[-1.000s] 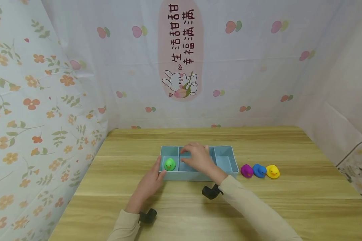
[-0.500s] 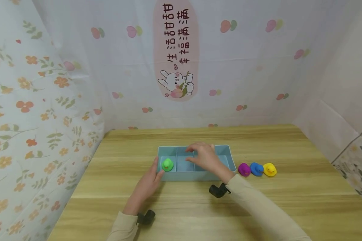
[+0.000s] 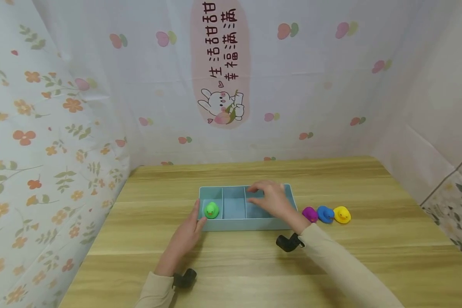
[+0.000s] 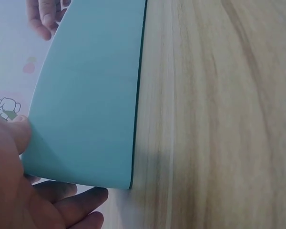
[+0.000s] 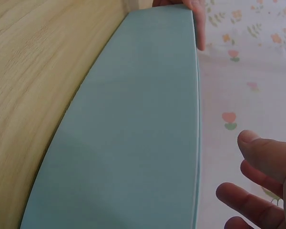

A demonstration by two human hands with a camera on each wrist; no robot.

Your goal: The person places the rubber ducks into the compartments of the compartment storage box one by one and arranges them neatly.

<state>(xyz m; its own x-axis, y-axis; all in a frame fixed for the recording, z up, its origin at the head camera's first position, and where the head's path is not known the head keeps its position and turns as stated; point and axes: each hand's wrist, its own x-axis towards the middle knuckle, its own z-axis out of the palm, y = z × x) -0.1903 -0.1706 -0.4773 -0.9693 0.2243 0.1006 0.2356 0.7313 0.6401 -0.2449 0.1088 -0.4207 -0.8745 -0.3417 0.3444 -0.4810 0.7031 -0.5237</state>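
Box (image 3: 231,225), pale blue and split into compartments, lies across the surface (image 3: 231,269) between the two hands, as the head view has it. What worries me from here is the right sleeve (image 3: 342,263): it slants in close by the purple duck (image 3: 310,214), so a low sweep to the right could push that duck into the blue duck (image 3: 326,214) and the yellow duck (image 3: 342,215) lined up beyond it. A wrist catching the rim could also twist the box, and the green duck (image 3: 211,210) in its leftmost compartment might slide or topple. The left hand (image 3: 187,233) is at the box's left end, just beside the green duck; the right hand (image 3: 270,199) is over the right half, hiding part of it.

From the left wrist, the thumb sits on the near wall's top edge and the fingers lie round the left end, so that hand holds the box by its corner; if the hold is light, a bump could turn it.

From the right wrist, the right thumb and fingertips stand wide apart with nothing between them, beyond the near wall's rim.
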